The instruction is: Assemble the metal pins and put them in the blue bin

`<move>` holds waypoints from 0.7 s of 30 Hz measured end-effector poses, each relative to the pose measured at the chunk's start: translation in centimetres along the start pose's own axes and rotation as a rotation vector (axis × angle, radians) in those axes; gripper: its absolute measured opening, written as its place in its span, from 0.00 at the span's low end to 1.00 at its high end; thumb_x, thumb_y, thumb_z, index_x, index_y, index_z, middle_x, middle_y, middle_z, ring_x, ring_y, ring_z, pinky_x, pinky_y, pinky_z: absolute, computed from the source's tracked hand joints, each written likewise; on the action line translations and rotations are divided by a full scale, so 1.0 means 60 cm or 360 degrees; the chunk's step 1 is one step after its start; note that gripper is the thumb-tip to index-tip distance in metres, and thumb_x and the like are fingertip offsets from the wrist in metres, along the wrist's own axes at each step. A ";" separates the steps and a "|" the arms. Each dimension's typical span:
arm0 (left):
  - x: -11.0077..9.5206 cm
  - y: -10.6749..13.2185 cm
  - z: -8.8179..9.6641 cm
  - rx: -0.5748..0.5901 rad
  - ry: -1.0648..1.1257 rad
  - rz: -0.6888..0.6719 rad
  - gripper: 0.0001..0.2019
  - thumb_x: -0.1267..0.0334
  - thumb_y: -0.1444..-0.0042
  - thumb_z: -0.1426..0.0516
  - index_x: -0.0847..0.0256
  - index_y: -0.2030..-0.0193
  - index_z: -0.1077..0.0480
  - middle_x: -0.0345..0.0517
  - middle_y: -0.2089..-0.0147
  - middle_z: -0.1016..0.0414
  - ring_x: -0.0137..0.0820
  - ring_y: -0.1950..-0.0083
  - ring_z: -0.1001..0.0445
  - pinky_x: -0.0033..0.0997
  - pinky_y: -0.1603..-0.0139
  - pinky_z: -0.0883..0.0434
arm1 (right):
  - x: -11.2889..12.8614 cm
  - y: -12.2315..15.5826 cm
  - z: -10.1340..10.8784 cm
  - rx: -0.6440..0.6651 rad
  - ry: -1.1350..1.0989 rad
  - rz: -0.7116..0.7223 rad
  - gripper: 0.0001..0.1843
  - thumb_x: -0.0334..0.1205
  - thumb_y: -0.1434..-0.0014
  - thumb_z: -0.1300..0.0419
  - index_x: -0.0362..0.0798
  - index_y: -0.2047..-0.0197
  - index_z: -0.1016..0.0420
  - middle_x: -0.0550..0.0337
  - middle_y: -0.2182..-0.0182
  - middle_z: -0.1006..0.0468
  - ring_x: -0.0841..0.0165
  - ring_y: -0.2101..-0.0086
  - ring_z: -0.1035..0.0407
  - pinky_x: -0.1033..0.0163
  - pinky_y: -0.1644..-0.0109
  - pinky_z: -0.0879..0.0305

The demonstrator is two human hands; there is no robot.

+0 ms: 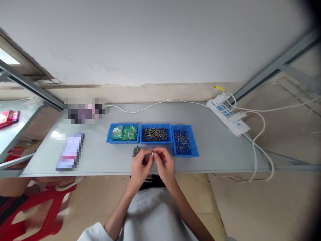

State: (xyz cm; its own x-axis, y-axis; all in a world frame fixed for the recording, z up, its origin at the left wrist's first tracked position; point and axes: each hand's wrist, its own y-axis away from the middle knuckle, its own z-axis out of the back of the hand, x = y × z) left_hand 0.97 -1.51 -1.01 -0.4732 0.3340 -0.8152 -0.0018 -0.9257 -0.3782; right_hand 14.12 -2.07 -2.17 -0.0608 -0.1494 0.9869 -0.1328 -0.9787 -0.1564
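My left hand (141, 164) and my right hand (164, 162) meet over the table's front edge, fingertips pinched together. Between them shows the round whitish end of a small piece (152, 153); the rest of it is covered by fingers. Just behind my left hand lies a small pile of metal pins or screws (136, 151). Beyond the hands stand three blue bins. The left bin (122, 142) holds green and whitish small pieces, partly in clear plastic. In the middle bin (156, 142) are many brassy and dark slim pieces. Silvery slim pins lie in the right bin (193, 147).
On the grey table (100, 157), a phone-like device (70, 152) and a blurred object (85, 112) are at the left. A white power strip (227, 113) with cables sits at the right. A person on a red stool (47, 214) is at lower left.
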 end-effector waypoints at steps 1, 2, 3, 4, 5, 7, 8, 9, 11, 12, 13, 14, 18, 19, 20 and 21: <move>0.000 0.000 -0.001 -0.0003 -0.0012 0.0013 0.03 0.66 0.31 0.40 0.57 0.56 0.24 0.39 0.65 0.20 0.26 0.73 0.27 0.25 0.68 0.29 | -0.001 0.000 0.000 -0.0009 0.0013 0.0006 0.10 0.46 0.25 0.40 0.52 0.51 0.21 0.58 0.62 0.18 0.65 0.63 0.23 0.62 0.59 0.26; 0.001 0.000 -0.001 -0.0007 -0.0020 0.0026 0.03 0.66 0.31 0.40 0.57 0.56 0.24 0.39 0.66 0.20 0.26 0.73 0.27 0.25 0.68 0.29 | 0.000 -0.001 0.000 -0.0018 0.0026 0.0018 0.10 0.46 0.25 0.40 0.52 0.52 0.21 0.58 0.62 0.18 0.65 0.63 0.23 0.62 0.59 0.26; 0.001 0.001 -0.002 -0.0012 -0.0025 0.0037 0.03 0.66 0.31 0.40 0.57 0.56 0.24 0.39 0.66 0.20 0.26 0.73 0.27 0.25 0.68 0.29 | 0.000 -0.002 -0.001 -0.0028 0.0039 0.0032 0.09 0.46 0.25 0.41 0.52 0.52 0.21 0.58 0.62 0.18 0.65 0.63 0.23 0.62 0.59 0.27; 0.002 0.001 -0.002 -0.0016 -0.0026 0.0045 0.03 0.65 0.31 0.40 0.57 0.56 0.24 0.39 0.66 0.20 0.26 0.73 0.27 0.25 0.68 0.29 | 0.001 -0.002 -0.002 -0.0035 0.0052 0.0047 0.09 0.45 0.25 0.41 0.52 0.52 0.21 0.58 0.62 0.18 0.66 0.63 0.23 0.62 0.59 0.27; 0.002 0.002 -0.002 -0.0018 -0.0026 0.0051 0.03 0.65 0.31 0.40 0.57 0.57 0.24 0.39 0.66 0.20 0.26 0.73 0.27 0.25 0.68 0.29 | 0.003 -0.002 -0.004 -0.0044 0.0063 0.0061 0.09 0.45 0.25 0.41 0.52 0.52 0.21 0.58 0.62 0.18 0.66 0.64 0.23 0.62 0.60 0.27; 0.002 0.003 -0.002 -0.0019 -0.0029 0.0058 0.04 0.64 0.30 0.40 0.57 0.57 0.24 0.39 0.65 0.19 0.27 0.73 0.26 0.25 0.68 0.29 | 0.005 -0.002 -0.005 -0.0059 0.0080 0.0075 0.08 0.44 0.25 0.41 0.52 0.53 0.21 0.58 0.63 0.18 0.66 0.64 0.23 0.62 0.60 0.27; 0.002 0.003 -0.002 -0.0019 -0.0030 0.0060 0.04 0.63 0.30 0.40 0.57 0.57 0.24 0.40 0.65 0.19 0.27 0.73 0.26 0.25 0.67 0.28 | 0.006 -0.002 -0.006 -0.0066 0.0085 0.0081 0.08 0.44 0.25 0.41 0.52 0.53 0.21 0.58 0.63 0.18 0.66 0.64 0.23 0.62 0.60 0.27; 0.002 0.003 -0.003 -0.0018 -0.0034 0.0064 0.04 0.63 0.30 0.40 0.57 0.57 0.24 0.40 0.65 0.19 0.27 0.72 0.26 0.26 0.67 0.28 | 0.007 -0.002 -0.006 -0.0074 0.0089 0.0089 0.08 0.43 0.25 0.41 0.52 0.53 0.21 0.59 0.63 0.18 0.66 0.64 0.23 0.62 0.60 0.27; 0.003 0.003 -0.002 -0.0011 -0.0040 0.0071 0.04 0.63 0.30 0.40 0.57 0.57 0.24 0.40 0.65 0.19 0.27 0.72 0.26 0.26 0.67 0.28 | 0.008 -0.001 -0.005 -0.0095 0.0093 0.0117 0.07 0.42 0.26 0.40 0.52 0.53 0.21 0.59 0.63 0.18 0.66 0.64 0.23 0.63 0.61 0.27; 0.003 0.003 -0.002 -0.0008 -0.0041 0.0070 0.04 0.63 0.30 0.40 0.57 0.57 0.24 0.40 0.65 0.19 0.28 0.72 0.26 0.26 0.67 0.28 | 0.009 -0.001 -0.004 -0.0104 0.0097 0.0136 0.06 0.42 0.26 0.40 0.52 0.53 0.21 0.59 0.63 0.18 0.67 0.65 0.23 0.63 0.61 0.27; 0.004 0.004 -0.002 -0.0006 -0.0042 0.0067 0.03 0.64 0.30 0.40 0.56 0.57 0.24 0.40 0.65 0.19 0.28 0.72 0.26 0.26 0.66 0.28 | 0.009 -0.001 -0.004 -0.0111 0.0103 0.0157 0.06 0.42 0.26 0.40 0.52 0.54 0.22 0.59 0.63 0.19 0.67 0.66 0.24 0.63 0.62 0.27; 0.005 0.004 -0.002 -0.0006 -0.0041 0.0061 0.03 0.64 0.30 0.41 0.56 0.57 0.24 0.40 0.65 0.19 0.28 0.72 0.25 0.26 0.66 0.28 | 0.010 -0.001 -0.004 -0.0112 0.0112 0.0177 0.05 0.41 0.26 0.39 0.52 0.54 0.22 0.59 0.64 0.19 0.67 0.67 0.24 0.64 0.63 0.27; 0.010 0.007 -0.002 -0.0023 -0.0050 0.0050 0.04 0.64 0.30 0.41 0.56 0.57 0.24 0.40 0.65 0.19 0.28 0.72 0.25 0.27 0.66 0.27 | 0.009 0.001 -0.008 -0.0114 0.0171 0.0249 0.03 0.40 0.28 0.37 0.52 0.55 0.23 0.62 0.66 0.21 0.69 0.70 0.27 0.65 0.66 0.29; 0.010 0.008 -0.003 -0.0024 -0.0054 0.0055 0.05 0.63 0.30 0.41 0.56 0.58 0.24 0.40 0.65 0.19 0.28 0.72 0.25 0.27 0.66 0.27 | 0.009 0.003 -0.010 -0.0126 0.0189 0.0267 0.02 0.40 0.28 0.37 0.52 0.55 0.23 0.62 0.67 0.21 0.69 0.70 0.27 0.65 0.66 0.29; 0.010 0.009 -0.003 -0.0028 -0.0056 0.0056 0.05 0.63 0.30 0.41 0.56 0.58 0.24 0.40 0.65 0.19 0.28 0.72 0.25 0.27 0.66 0.27 | 0.009 0.004 -0.012 -0.0144 0.0212 0.0290 0.02 0.39 0.28 0.38 0.52 0.55 0.23 0.62 0.67 0.21 0.70 0.70 0.28 0.65 0.66 0.28; 0.009 0.010 -0.004 -0.0035 -0.0052 0.0058 0.05 0.62 0.30 0.41 0.56 0.58 0.24 0.40 0.65 0.19 0.28 0.72 0.25 0.27 0.66 0.27 | 0.011 0.006 -0.013 -0.0169 0.0241 0.0321 0.02 0.39 0.27 0.38 0.52 0.55 0.23 0.62 0.67 0.21 0.70 0.70 0.28 0.65 0.66 0.28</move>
State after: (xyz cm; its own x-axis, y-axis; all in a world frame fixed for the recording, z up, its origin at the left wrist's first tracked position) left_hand 0.89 -1.82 -1.79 -0.5010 0.2939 -0.8140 0.0351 -0.9329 -0.3584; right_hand 13.28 -2.40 -1.62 -0.2427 -0.3094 0.9194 -0.2053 -0.9099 -0.3604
